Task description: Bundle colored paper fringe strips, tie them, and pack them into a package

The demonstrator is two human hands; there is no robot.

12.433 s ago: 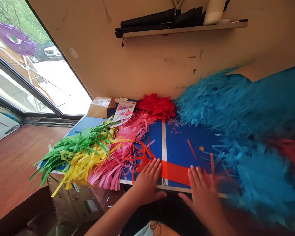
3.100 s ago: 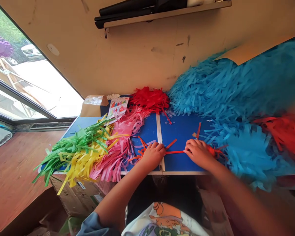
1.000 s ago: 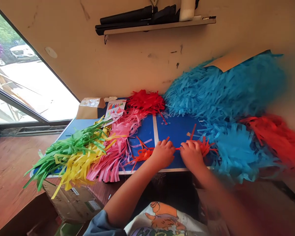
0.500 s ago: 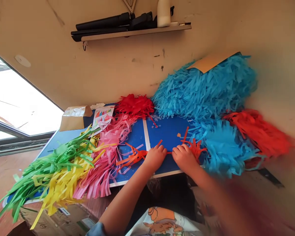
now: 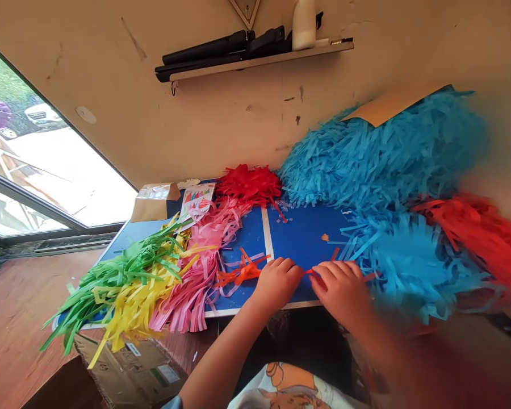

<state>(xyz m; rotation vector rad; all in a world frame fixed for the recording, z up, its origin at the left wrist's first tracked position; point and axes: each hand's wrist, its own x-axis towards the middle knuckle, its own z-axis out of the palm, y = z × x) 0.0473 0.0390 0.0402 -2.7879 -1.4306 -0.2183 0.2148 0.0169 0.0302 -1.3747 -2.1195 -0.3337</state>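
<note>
Between my two hands runs an orange-red paper tassel point(image 5: 243, 271), its middle narrowed to a thin strand and its fringed ends spread to the sides. My left hand point(image 5: 280, 282) is closed on it left of the middle, and the left fringe sticks out past the knuckles over the blue tabletop point(image 5: 302, 233). My right hand point(image 5: 339, 288) pinches the strand a short gap away and covers most of the right fringe. Pink tassels point(image 5: 196, 278) lie just left of my left hand. Light blue tassels point(image 5: 409, 261) lie just right of my right hand.
Yellow tassels point(image 5: 140, 301) and green tassels point(image 5: 119, 272) hang over the front left edge. Red tassels point(image 5: 250, 184) and a large blue heap point(image 5: 375, 159) lie at the back; more red fringe point(image 5: 485, 238) is at right. A shelf point(image 5: 259, 62) is above, a cardboard box point(image 5: 132, 369) below.
The view has shifted left, so the scene sits further right. My right hand has turned and now covers more of the tassel's right fringe; my left hand keeps its grip.
</note>
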